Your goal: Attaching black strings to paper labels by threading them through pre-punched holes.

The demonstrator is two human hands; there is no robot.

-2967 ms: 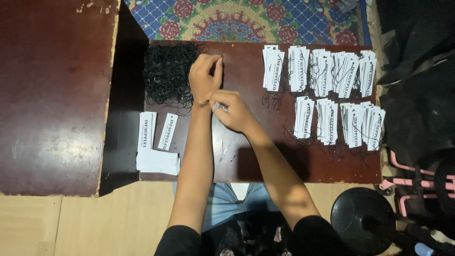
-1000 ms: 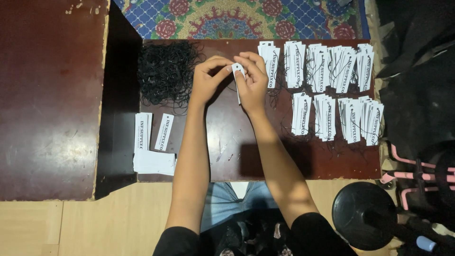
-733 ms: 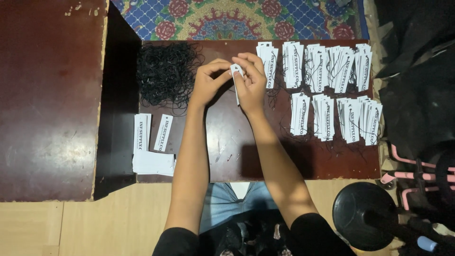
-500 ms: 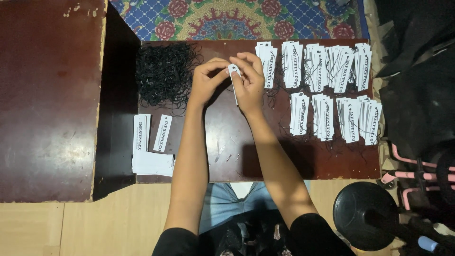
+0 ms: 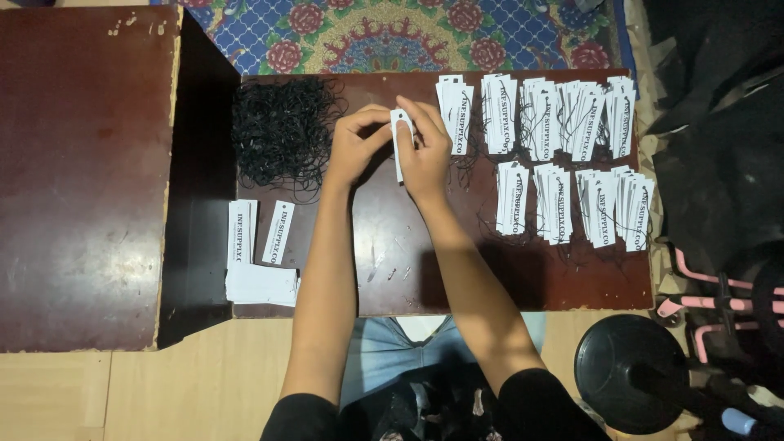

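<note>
A home room used for piecework is shown. A low, dark wooden desk (image 5: 441,269) is set on a pale floor (image 5: 106,392), and a patterned rug with roses (image 5: 392,33) is spread at its far side. A taller brown cabinet (image 5: 82,171) is placed at the left. Dark clothes or bags (image 5: 719,139) are heaped at the right, near a pink frame (image 5: 719,302) and a round black base (image 5: 629,384). Rows of white paper tags (image 5: 563,155) and a heap of black strings (image 5: 282,131) are laid out on the desk.
</note>
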